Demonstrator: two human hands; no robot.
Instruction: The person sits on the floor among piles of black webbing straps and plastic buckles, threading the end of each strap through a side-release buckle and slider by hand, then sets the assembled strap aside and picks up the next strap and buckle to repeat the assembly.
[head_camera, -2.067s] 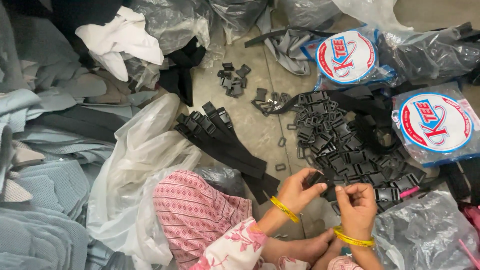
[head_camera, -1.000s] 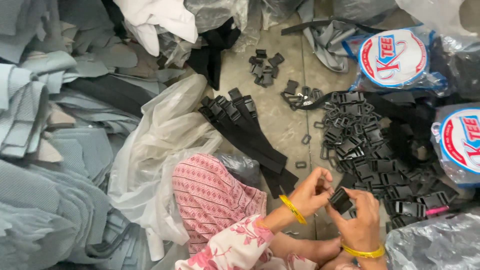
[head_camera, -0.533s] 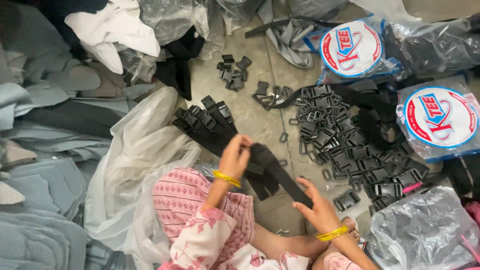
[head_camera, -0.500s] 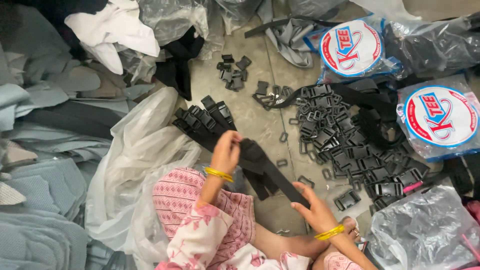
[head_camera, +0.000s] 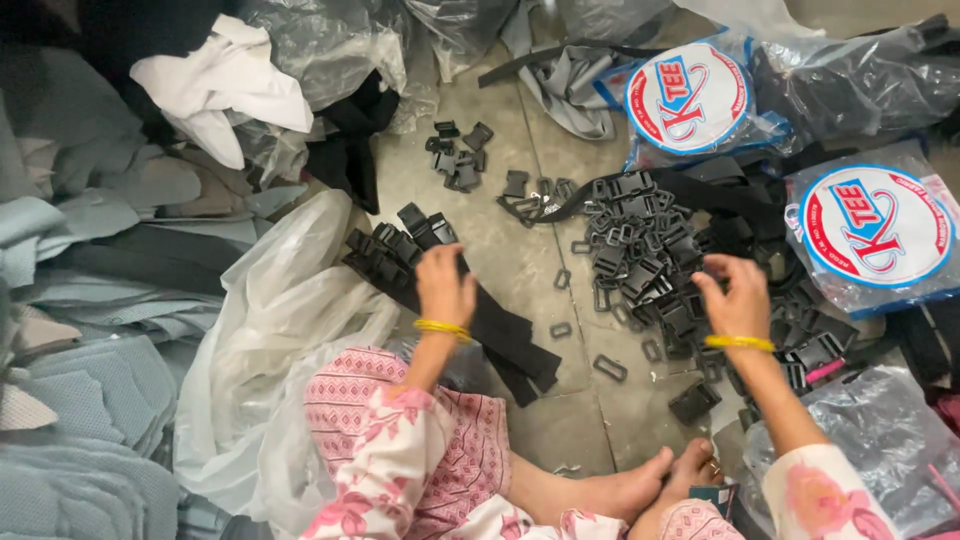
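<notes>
Reaching forward over a bent knee, the left hand (head_camera: 445, 285) is resting palm-down, fingers curled, on a stack of flat black webbing straps (head_camera: 455, 300) lying on the concrete floor (head_camera: 520, 260); whether it is gripping them cannot be told. The right hand (head_camera: 735, 295), wrist bent and fingers bunched, is dipping into a heap of rigid black plastic buckles (head_camera: 650, 265); its pinch is hidden. A crinkled translucent plastic bag (head_camera: 270, 330) is lying beside the straps.
</notes>
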